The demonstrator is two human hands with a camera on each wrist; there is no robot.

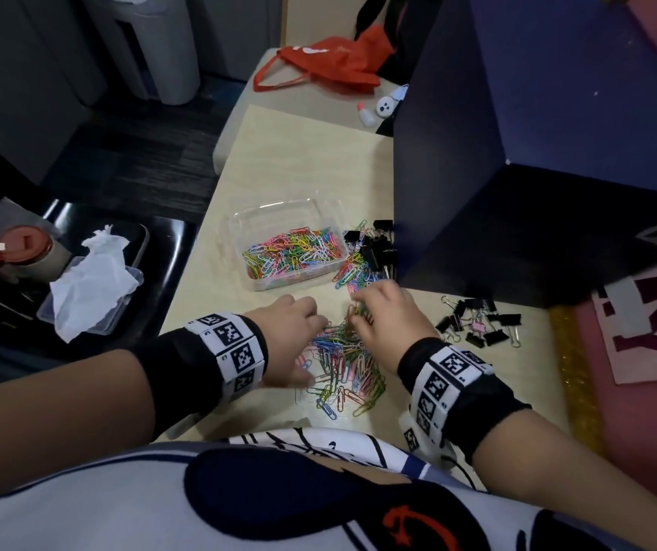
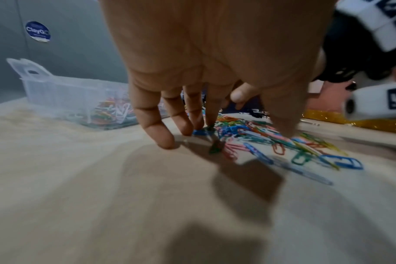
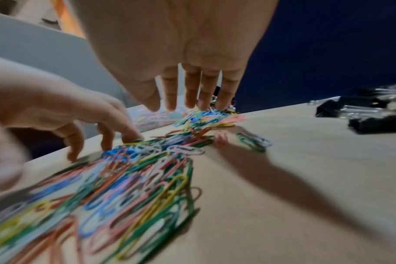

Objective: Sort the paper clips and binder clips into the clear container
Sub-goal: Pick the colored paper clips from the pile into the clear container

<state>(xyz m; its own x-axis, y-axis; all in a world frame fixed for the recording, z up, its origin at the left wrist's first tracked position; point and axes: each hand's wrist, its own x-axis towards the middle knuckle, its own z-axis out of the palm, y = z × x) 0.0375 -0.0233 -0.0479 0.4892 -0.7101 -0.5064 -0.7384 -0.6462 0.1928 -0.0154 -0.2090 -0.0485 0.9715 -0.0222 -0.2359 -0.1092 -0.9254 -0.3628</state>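
A clear container [image 1: 279, 206] holding many coloured paper clips stands mid-table; the left wrist view shows its wall [image 2: 63, 96]. A loose pile of coloured paper clips [image 1: 342, 363] lies near me between both hands. My left hand [image 1: 299, 320] reaches down with straight fingers [image 2: 163, 139] touching the table at the pile's [image 2: 260, 137] left edge. My right hand [image 1: 378, 312] hovers with straight fingers [image 3: 188, 100] over the pile's [image 3: 136, 178] far end, holding nothing. Black binder clips [image 1: 378, 248] mixed with more paper clips lie right of the container. Another binder clip group [image 1: 477, 324] sits at the right.
A big dark blue box [image 1: 517, 192] stands right behind the clips. An orange bag [image 1: 330, 61] lies on the far surface. Left of the table is a black tray with crumpled tissue [image 1: 92, 280] and a brown-lidded cup [image 1: 20, 248]. Pink lettered paper [image 1: 656, 324] lies at the right.
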